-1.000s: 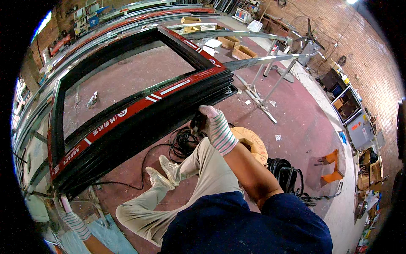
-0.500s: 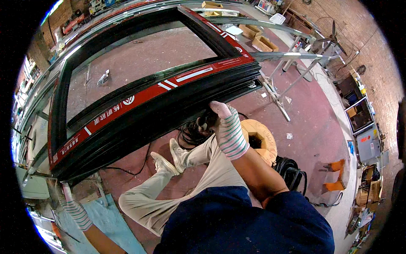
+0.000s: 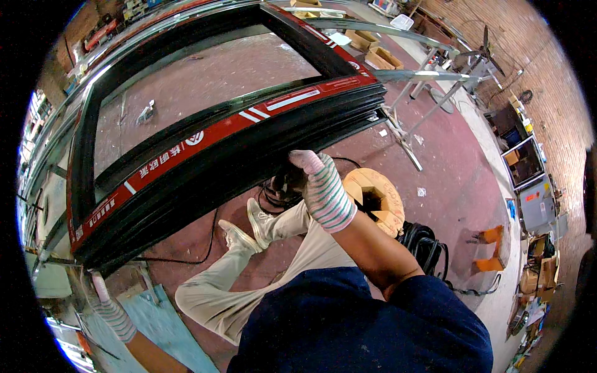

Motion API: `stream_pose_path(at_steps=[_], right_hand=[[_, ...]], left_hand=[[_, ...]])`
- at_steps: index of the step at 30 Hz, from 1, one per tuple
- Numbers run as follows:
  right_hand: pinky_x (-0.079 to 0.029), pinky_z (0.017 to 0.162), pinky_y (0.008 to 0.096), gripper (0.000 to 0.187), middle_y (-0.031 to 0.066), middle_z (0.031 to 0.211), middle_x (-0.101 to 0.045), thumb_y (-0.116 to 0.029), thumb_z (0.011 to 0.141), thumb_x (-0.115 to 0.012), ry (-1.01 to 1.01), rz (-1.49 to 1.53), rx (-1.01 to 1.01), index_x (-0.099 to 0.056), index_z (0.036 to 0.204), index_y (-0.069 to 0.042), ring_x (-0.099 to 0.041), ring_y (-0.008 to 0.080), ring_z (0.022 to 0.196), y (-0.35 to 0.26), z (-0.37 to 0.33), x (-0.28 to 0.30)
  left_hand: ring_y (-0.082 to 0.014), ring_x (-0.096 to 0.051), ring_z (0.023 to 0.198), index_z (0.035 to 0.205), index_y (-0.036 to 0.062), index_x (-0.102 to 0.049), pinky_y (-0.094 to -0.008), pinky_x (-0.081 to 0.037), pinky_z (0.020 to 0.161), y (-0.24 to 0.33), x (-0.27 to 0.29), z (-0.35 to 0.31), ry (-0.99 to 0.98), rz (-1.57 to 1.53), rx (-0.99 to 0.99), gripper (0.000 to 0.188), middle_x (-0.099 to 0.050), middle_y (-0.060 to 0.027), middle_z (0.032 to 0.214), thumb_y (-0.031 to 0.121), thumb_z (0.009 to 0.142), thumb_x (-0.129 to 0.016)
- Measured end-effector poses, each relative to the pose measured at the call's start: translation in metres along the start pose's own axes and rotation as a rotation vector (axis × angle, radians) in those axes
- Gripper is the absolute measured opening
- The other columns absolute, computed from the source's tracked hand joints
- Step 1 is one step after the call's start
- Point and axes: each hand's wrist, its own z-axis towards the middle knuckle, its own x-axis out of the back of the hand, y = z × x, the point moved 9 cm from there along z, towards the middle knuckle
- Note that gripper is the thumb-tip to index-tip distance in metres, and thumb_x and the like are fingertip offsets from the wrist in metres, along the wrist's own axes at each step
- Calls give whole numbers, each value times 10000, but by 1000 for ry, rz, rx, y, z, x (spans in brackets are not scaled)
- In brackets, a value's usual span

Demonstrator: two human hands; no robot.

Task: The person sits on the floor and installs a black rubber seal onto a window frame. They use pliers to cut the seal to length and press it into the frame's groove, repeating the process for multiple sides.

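A black window frame with red protective film along its face lies raised across supports in front of me. My right hand, in a striped white knit glove, is closed at the frame's near side. It grips something dark at its fingers, which merges with the black profile behind it, so I cannot make out its kind. My left hand, gloved alike, is at the frame's near left corner, with its thumb side up against the underside. Its other fingers are blurred and partly hidden.
Below the right forearm stand a yellow ring-shaped roll and a coil of black strip. An orange bracket-shaped piece sits at the right. Cardboard boxes and a standing fan are farther back. A dark cable trails near my shoes.
My right hand has moved slightly left along the frame's near side. The left hand stays at the corner. The view has shifted a little.
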Motion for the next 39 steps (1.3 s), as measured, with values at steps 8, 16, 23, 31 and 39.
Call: stream_pose_path(at_steps=[8, 16, 23, 31, 39], right_hand=[[-500, 589, 310, 260, 57, 774, -646, -282, 827, -603, -79, -19, -33, -649, 877, -32, -603, 166, 634, 13, -3, -11], [-535, 655, 352, 363, 108, 866, -662, -285, 819, -579, -182, -83, -164, -607, 1050, -5, -640, 249, 727, 29, -10, -25], [-529, 723, 371, 329, 88, 1001, -649, -249, 828, -594, -170, -28, -105, -604, 1060, -16, -621, 250, 873, 41, -9, -34], [-511, 619, 375, 301, 109, 870, -653, -267, 820, -578, -138, -2, -159, -621, 1009, -37, -619, 242, 709, 50, -20, -52], [-504, 703, 357, 302, 92, 917, -648, -263, 812, -605, -99, 19, -140, -619, 1025, -50, -617, 236, 770, 68, -10, -48]], left_hand=[[-237, -561, 1037, 1194, 14, -572, -347, -442, 944, 9, 4, 2, -103, -178, 132, 367, -597, -127, 1163, 210, 888, -614], [-164, -512, 1012, 1119, 14, -556, -290, -395, 937, 46, -7, -2, -171, -359, 156, 266, -555, -68, 1098, 79, 867, -498], [-192, -506, 1071, 1061, 14, -581, -334, -355, 983, 81, -10, -3, -213, -472, 134, 307, -557, -83, 1128, 229, 842, -581], [-198, -482, 1125, 1052, 26, -593, -334, -342, 994, 106, -17, -5, -225, -506, 227, 352, -558, -71, 1142, 309, 843, -604], [-161, -506, 1031, 1127, 18, -565, -298, -396, 910, 106, -22, -11, -206, -516, 305, 402, -557, -70, 1135, 312, 854, -591]])
